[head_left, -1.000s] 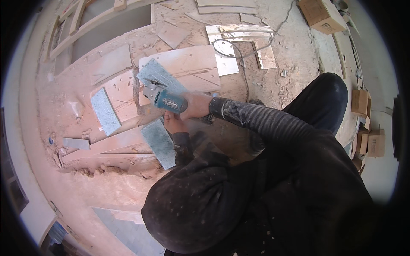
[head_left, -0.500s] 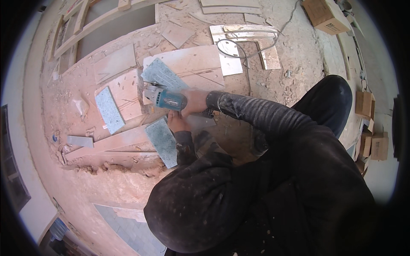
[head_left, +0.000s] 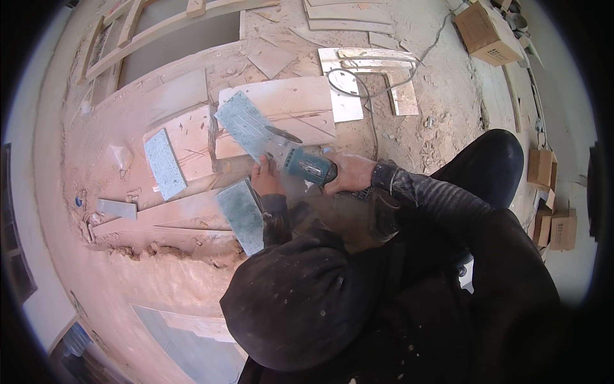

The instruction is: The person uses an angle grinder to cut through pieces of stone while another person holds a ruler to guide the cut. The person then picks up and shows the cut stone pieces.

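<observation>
My right hand is closed around the rear of a teal angle grinder. The grinder's grey head points left, and its thin disc is at the right edge of a speckled blue-green tile piece. Pale scored lines run along this tile, which lies on a dusty board. My left hand has its fingers closed on the tile's near end, just left of the grinder head; the thumb's hold is partly hidden. A second blue-green tile piece lies beside my left wrist, and a third tile piece rests farther left.
Dusty boards lie under the work. A dark cable loops over a white panel at the back. Cardboard boxes stand along the right side. A wooden frame edges a recess at back left. Rubble covers the floor.
My right hand has drawn the grinder right and nearer, off the tile's left part, and its disc has turned more into view. My left hand has stayed almost in place at the tile's end.
</observation>
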### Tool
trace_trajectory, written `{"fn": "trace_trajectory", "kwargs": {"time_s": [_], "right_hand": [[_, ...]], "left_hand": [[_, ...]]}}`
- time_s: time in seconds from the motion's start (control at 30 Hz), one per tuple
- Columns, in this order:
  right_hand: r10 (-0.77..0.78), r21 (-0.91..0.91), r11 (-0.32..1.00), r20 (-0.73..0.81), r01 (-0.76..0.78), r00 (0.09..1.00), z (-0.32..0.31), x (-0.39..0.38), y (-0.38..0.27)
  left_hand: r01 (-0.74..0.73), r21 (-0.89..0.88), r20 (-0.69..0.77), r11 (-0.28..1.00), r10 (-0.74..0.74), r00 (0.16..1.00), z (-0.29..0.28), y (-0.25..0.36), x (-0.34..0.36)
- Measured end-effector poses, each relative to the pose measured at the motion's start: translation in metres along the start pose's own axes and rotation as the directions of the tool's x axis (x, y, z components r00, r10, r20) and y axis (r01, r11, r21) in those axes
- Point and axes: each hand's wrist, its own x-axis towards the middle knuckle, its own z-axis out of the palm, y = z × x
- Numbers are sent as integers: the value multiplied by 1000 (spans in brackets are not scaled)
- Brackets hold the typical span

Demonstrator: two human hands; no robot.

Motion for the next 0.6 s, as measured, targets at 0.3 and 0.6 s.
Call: {"fn": "trace_trajectory", "kwargs": {"time_s": [0.3, 0.6], "right_hand": [[-43, 235, 970, -110, 68, 993, -52, -36, -43], [-56, 252, 963, -151, 94, 987, -45, -26, -34]], "left_hand": [[-103, -44, -85, 994, 99, 991, 2, 96, -16], [-169, 206, -162, 964, 204, 965, -141, 241, 57]]}}
